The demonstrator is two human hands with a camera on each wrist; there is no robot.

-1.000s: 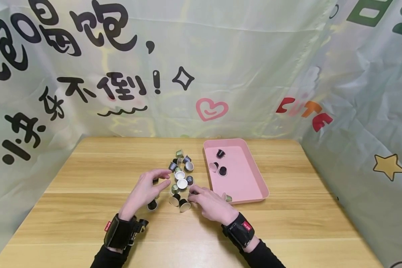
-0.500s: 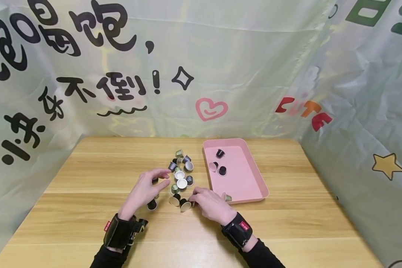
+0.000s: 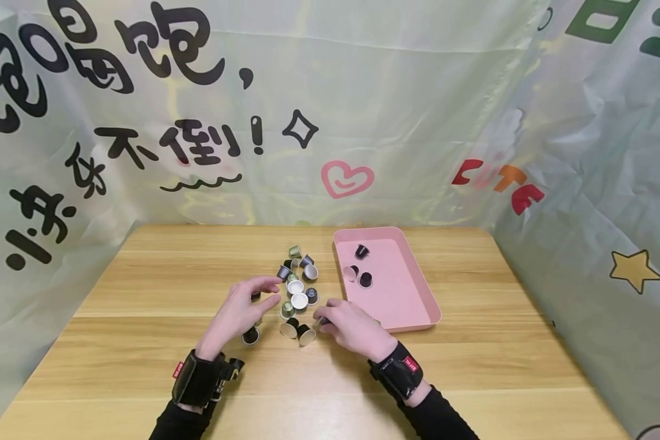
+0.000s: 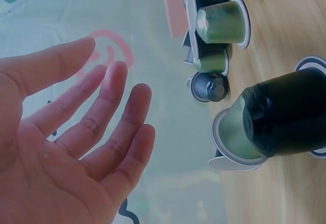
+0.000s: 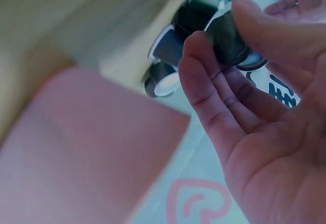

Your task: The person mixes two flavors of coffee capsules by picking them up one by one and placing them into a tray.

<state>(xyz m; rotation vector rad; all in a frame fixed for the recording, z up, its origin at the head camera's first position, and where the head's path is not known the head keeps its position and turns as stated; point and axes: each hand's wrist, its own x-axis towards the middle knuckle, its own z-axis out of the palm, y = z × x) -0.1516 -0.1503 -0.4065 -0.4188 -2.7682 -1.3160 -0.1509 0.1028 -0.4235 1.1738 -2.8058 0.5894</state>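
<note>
Between thumb and fingers, my right hand (image 3: 354, 329) pinches a dark coffee capsule (image 5: 226, 38), right of a scattered group of capsules. My left hand (image 3: 241, 310) hovers at the group's left side, its fingers relaxed and holding nothing. In the left wrist view its palm (image 4: 66, 168) faces the camera, with a black capsule (image 4: 285, 114) and a green capsule (image 4: 224, 23) off to the right. White-lidded capsules (image 3: 299, 301) lie mid-group. Two black capsules (image 3: 306, 335) with pale lids lie at the near end. A black capsule (image 3: 250, 335) sits beneath my left wrist.
A pink tray (image 3: 398, 299) stands right of the group, holding several capsules, among them a black capsule (image 3: 362, 251) near its far end. My right hand overlaps its near left corner. A printed cloth (image 3: 396, 110) hangs behind the wooden table (image 3: 159, 269).
My right hand has pinched a capsule from the group's right side and shifted slightly up and toward the tray with it. The near black capsules shifted slightly. My left hand stayed put.
</note>
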